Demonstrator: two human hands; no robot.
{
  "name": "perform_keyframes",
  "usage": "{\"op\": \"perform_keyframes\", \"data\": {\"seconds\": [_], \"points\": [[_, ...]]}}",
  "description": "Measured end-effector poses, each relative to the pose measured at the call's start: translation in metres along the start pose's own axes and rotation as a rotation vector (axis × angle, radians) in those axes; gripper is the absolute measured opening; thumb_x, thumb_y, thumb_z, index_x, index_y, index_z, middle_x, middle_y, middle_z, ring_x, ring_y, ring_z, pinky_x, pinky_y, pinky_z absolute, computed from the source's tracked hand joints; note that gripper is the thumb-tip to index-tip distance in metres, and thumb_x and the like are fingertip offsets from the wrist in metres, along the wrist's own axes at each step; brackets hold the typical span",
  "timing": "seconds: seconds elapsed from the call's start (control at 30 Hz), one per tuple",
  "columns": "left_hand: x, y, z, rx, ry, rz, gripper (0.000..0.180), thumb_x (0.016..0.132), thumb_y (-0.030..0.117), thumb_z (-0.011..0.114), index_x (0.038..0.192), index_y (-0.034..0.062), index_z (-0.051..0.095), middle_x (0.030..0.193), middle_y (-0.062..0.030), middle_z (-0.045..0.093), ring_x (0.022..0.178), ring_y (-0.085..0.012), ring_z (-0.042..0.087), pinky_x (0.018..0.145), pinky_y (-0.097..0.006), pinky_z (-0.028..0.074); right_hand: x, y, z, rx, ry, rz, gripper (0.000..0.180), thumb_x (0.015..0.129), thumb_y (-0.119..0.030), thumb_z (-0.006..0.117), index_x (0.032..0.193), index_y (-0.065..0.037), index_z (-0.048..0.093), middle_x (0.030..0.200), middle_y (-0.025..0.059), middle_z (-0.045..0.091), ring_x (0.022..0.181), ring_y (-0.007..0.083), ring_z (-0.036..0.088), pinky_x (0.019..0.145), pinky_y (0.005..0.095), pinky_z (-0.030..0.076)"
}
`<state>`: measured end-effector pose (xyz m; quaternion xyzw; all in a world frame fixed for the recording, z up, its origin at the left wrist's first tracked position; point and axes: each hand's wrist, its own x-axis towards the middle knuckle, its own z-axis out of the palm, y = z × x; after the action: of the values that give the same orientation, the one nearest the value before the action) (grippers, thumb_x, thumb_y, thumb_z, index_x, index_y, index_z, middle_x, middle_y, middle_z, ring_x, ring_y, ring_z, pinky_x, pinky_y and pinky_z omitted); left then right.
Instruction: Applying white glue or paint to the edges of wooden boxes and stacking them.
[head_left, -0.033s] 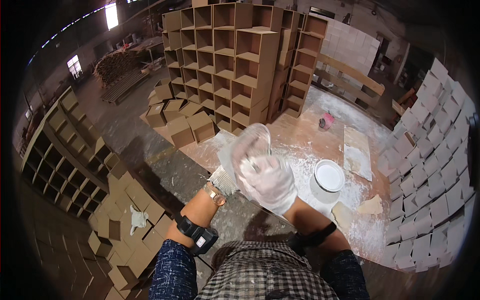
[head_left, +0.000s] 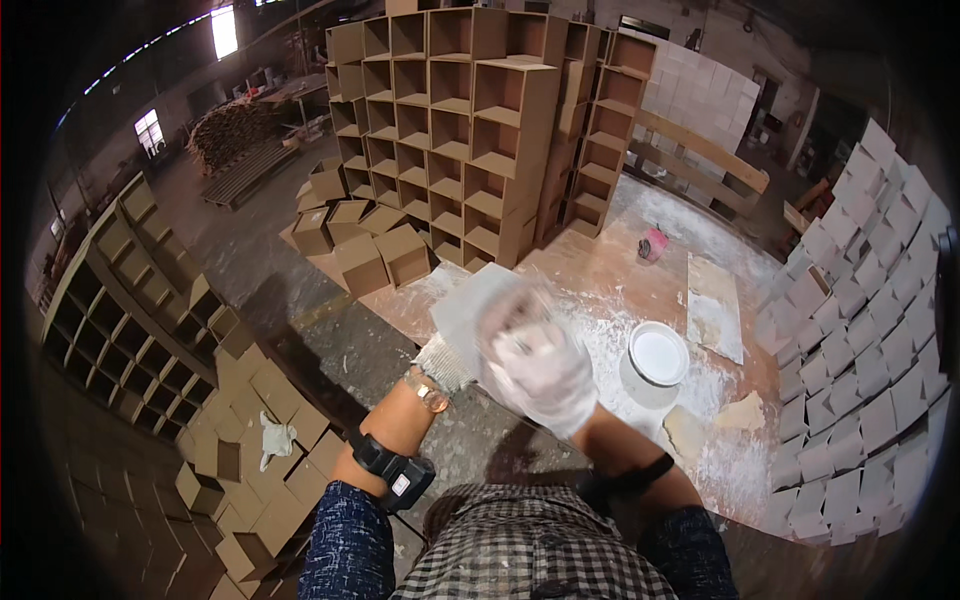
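Note:
A white-coated piece with flat sides, like a small box (head_left: 468, 300), is in front of me at the near edge of the table. My left hand (head_left: 447, 362), in a glove with a ribbed cuff, supports it from the left; the fingers are hidden behind it. Over its right side is my right hand (head_left: 540, 370), in a white-smeared glove. Motion blurs its fingers, so what they hold, if anything, does not show. A round white tub (head_left: 659, 352) stands on the table to the right of this hand.
Brown open boxes (head_left: 450, 130) are stacked high at the far side, with loose ones (head_left: 370, 258) beside them. White-coated boxes (head_left: 865, 370) form a wall at right. More brown boxes (head_left: 255, 460) lie at left. A pink container (head_left: 654, 243) and a white-smeared board (head_left: 713, 305) rest on the table (head_left: 590, 262).
My right hand has shifted slightly nearer to me, away from the far edge of the white-coated box. My left hand stays almost where it was.

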<state>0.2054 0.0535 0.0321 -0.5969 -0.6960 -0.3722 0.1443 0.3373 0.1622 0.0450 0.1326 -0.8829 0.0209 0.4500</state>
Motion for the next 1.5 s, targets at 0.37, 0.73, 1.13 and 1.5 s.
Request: {"op": "perform_keyframes", "data": {"seconds": [0.37, 0.73, 1.13, 1.5], "points": [[-0.050, -0.065, 0.009, -0.176, 0.064, -0.153, 0.038, 0.100, 0.027, 0.036, 0.132, 0.0110, 0.044, 0.129, -0.0071, 0.052, 0.117, -0.0226, 0.050, 0.101, -0.038, 0.041, 0.016, 0.027, -0.068, 0.588, 0.005, 0.557, 0.020, 0.070, -0.008, 0.063, 0.088, -0.001, 0.060, 0.093, 0.0128, 0.060, 0.083, 0.0266, 0.059, 0.070, 0.0355, 0.047], [-0.046, -0.042, -0.004, 0.132, 0.063, -0.059, 0.058, 0.083, 0.030, 0.065, 0.132, 0.0089, 0.044, 0.123, -0.0131, 0.054, 0.113, -0.0280, 0.053, 0.096, -0.043, 0.043, -0.015, 0.034, -0.018, 0.125, -0.033, 0.114, 0.011, 0.071, -0.007, 0.063, 0.075, -0.001, 0.055, 0.069, 0.0127, 0.052, 0.058, 0.0283, 0.053, 0.050, 0.0359, 0.042], [-0.059, -0.020, 0.005, -0.823, -0.057, -0.479, 0.057, 0.085, 0.031, 0.062, 0.133, 0.0073, 0.042, 0.124, -0.0139, 0.053, 0.108, -0.0282, 0.057, 0.090, -0.045, 0.048, 0.074, 0.021, -0.041, 0.666, 0.097, 0.202, 0.007, 0.080, -0.009, 0.060, 0.078, -0.002, 0.059, 0.072, 0.0125, 0.055, 0.070, 0.0260, 0.057, 0.064, 0.0366, 0.047], [-0.085, -0.036, -0.015, -0.894, -0.056, -0.601, 0.054, 0.086, 0.032, 0.060, 0.131, 0.0066, 0.044, 0.123, -0.0145, 0.054, 0.107, -0.0284, 0.058, 0.089, -0.045, 0.048, -0.022, 0.065, -0.025, 0.926, -0.220, 1.047, 0.019, 0.087, -0.019, 0.056, 0.093, -0.003, 0.063, 0.087, 0.0054, 0.062, 0.080, 0.0118, 0.057, 0.071, 0.0265, 0.045]]}}
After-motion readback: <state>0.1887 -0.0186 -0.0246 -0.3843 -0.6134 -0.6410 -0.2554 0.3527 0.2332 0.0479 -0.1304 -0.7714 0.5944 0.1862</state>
